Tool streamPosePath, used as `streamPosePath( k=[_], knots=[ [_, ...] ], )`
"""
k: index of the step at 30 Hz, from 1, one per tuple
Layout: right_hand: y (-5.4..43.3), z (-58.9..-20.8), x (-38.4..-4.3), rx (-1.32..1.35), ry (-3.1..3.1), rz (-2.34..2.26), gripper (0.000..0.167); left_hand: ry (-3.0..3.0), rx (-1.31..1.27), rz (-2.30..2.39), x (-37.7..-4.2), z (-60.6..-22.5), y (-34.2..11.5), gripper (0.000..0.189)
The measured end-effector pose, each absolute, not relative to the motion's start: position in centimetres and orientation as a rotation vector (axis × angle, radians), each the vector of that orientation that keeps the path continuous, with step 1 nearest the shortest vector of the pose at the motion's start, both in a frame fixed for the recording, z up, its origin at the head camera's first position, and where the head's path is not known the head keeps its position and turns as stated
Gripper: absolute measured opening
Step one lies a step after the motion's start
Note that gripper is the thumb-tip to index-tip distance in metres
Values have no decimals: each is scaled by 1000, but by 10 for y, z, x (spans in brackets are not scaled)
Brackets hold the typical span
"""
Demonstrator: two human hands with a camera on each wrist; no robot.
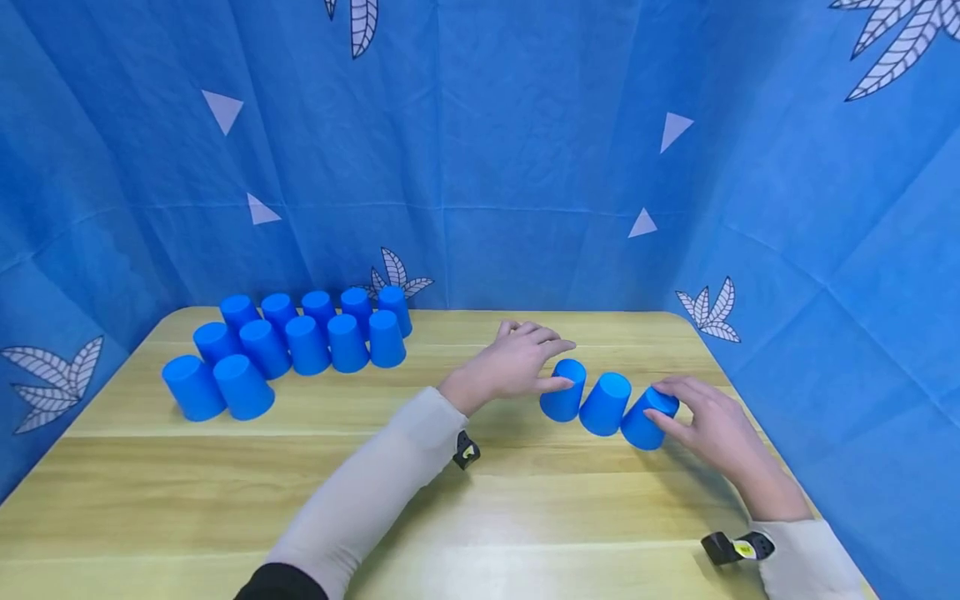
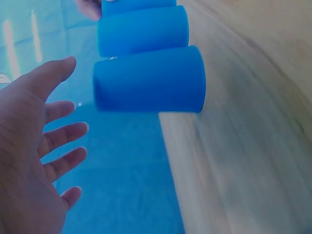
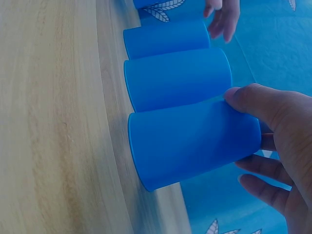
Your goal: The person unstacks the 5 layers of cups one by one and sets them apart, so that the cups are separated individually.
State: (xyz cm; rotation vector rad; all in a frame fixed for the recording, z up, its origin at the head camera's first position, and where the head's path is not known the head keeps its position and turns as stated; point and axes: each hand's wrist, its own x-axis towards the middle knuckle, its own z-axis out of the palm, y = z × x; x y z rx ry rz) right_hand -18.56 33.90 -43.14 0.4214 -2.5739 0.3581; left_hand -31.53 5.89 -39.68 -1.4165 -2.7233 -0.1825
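Three blue plastic cups stand upside down in a slanting row on the right half of the table: a left cup [image 1: 561,400], a middle cup [image 1: 604,405] and a right cup [image 1: 640,427]. My right hand [image 1: 712,421] grips the right cup near its narrow top, thumb on one side and fingers partly hidden behind. In the right wrist view, that held cup [image 3: 190,146] leans slightly, its rim close to the wood. My left hand [image 1: 516,364] hovers beside the left cup. The left wrist view shows its fingers spread and apart from that cup [image 2: 148,80].
On the left of the wooden table [image 1: 465,533], several more upside-down blue cups [image 1: 306,346] stand in rows. A blue patterned cloth [image 1: 525,167] hangs behind the table and along its sides.
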Motion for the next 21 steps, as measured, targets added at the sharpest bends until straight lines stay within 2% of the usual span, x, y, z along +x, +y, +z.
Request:
streamPosePath(
  k=[12, 21],
  knots=[
    [340, -431, -185, 400, -2595, 348, 42, -2720, -1437, -29, -315, -407, 80, 55],
    [340, -433, -186, 419, -2579, 354, 42, -2683, -1389, -173, -313, -392, 49, 50]
  ],
)
